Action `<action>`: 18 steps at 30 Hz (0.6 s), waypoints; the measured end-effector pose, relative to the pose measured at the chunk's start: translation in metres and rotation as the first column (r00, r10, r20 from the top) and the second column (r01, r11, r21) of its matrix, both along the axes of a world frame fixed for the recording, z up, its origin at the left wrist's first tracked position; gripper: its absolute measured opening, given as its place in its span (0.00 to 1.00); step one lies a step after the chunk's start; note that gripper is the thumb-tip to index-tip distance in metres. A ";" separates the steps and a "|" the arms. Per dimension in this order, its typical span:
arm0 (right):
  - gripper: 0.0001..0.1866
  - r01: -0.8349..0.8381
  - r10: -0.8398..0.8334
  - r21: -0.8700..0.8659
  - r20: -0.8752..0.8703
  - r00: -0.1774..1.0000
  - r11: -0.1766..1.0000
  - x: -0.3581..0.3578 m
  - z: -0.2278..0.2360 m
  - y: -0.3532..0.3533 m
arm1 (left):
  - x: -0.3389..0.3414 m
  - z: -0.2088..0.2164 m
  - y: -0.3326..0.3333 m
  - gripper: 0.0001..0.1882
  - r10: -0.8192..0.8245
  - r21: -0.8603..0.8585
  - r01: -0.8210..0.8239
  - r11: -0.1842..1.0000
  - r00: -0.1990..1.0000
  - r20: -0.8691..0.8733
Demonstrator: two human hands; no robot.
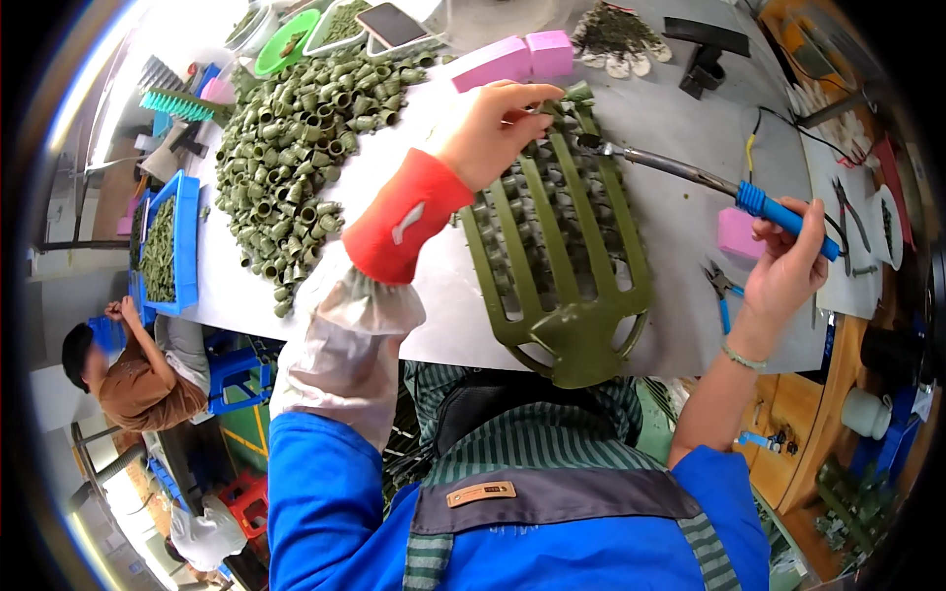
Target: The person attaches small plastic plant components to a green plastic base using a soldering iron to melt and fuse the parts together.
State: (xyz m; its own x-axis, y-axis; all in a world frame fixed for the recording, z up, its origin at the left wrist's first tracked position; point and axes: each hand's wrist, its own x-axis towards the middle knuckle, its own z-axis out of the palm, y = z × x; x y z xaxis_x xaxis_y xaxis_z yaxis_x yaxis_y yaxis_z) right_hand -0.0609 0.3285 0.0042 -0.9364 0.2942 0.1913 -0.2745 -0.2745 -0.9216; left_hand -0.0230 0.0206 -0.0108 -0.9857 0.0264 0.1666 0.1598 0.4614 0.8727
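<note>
Nearest the person, an olive-green slotted rack (567,256) lies flat on the grey table (680,148), its handle end hanging over the near edge and its long bars running away from the body. Small green caps sit in rows under and between the bars.

The right hand (788,271) is to the right of the rack, its fingers (810,225) closed around the blue handle of a soldering iron (719,187). The iron's metal shaft slants up and left, and its tip meets the far right end of the rack. Just beside this hand, on the table, lie blue-handled pliers (722,291) and a pink block (736,234).

The left hand (493,128), above a red wristband and a pale sleeve cover, reaches to the far end of the rack. Its fingers (532,98) are pinched narrow on the top of the rack, close to the iron's tip; whether they also grip a cap there cannot be told.

Left of that arm, a big heap of loose green caps (296,158) spreads over the table. A blue tray (182,246) with more green pieces sits at the left edge.

Farther back stand two pink boxes (512,59), a phone (392,24), a green bowl (286,44) and a pair of gloves (613,39). Off the table, lower left, another person (138,379) crouches.
</note>
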 end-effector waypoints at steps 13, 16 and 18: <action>0.17 -0.010 0.009 -0.060 -0.012 1.000 0.998 -0.019 -0.023 0.003 | -0.041 -0.016 0.046 0.15 0.118 -0.499 -0.207 0.842 0.972 -0.203; 0.17 -0.030 0.029 -0.075 -0.012 1.000 0.997 -0.023 -0.027 0.000 | -0.045 -0.018 0.050 0.15 0.107 -0.529 -0.203 0.824 0.973 -0.206; 0.17 -0.073 0.073 -0.060 0.002 0.997 0.996 -0.025 -0.029 -0.004 | -0.046 -0.020 0.049 0.15 0.108 -0.534 -0.200 0.822 0.974 -0.199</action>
